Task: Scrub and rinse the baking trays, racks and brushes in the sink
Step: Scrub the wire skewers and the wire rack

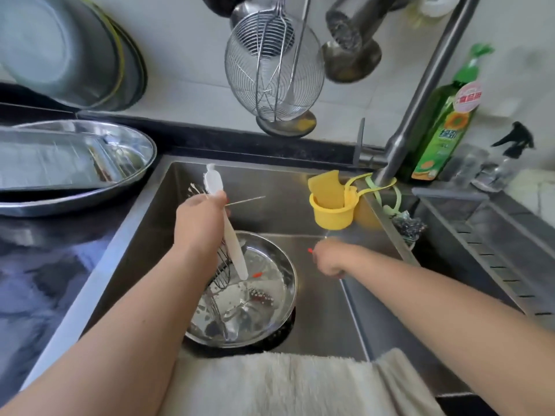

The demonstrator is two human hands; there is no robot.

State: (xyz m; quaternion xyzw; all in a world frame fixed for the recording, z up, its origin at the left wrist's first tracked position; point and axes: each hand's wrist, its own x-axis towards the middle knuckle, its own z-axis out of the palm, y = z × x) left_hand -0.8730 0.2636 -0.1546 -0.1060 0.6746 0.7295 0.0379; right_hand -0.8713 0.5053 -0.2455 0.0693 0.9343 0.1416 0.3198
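Above the sink (315, 319), left hand (199, 217) grips a white brush (231, 235); right hand's (329, 259) grip unclear.

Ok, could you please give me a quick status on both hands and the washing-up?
Left hand grips white brush over steel bowl in sink. Right hand blurred, grip unclear. Nothing blocking.

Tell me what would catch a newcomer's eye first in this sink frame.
The left hand grips a white brush along with some thin metal pieces over a round steel pan lying in the sink. To its right, the right hand is blurred, low above the sink floor. A bright yellow cup holding a sponge hangs by the faucet, and wire strainers hang on the wall above.
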